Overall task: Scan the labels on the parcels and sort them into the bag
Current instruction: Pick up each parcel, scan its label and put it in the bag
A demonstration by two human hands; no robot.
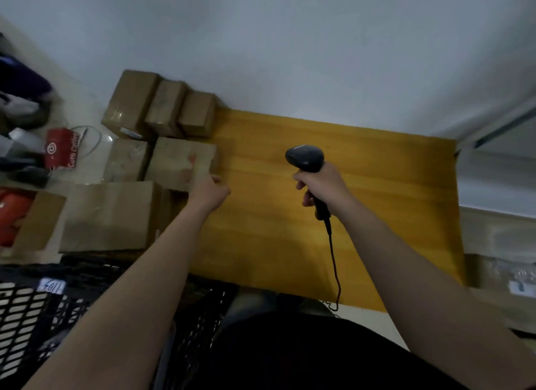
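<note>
Our left arm stretches forward and to the left. Our left hand (209, 190) meets the near right corner of a cardboard parcel (181, 163), which lies among other parcels (162, 108) at the left edge of the yellow table (377, 215). Blur hides whether its fingers curl. Our right hand (322, 185), raised over the tabletop, grips the black scanner (304, 157) by its handle, head pointing away from us.

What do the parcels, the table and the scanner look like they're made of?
Parcels: brown cardboard, matte; a glossy sheen on one suggests clear tape. Table: yellow wood or wood-look laminate, going by faint plank lines. Scanner: dark hard plastic, probably, with a dull sheen on its head.
</note>
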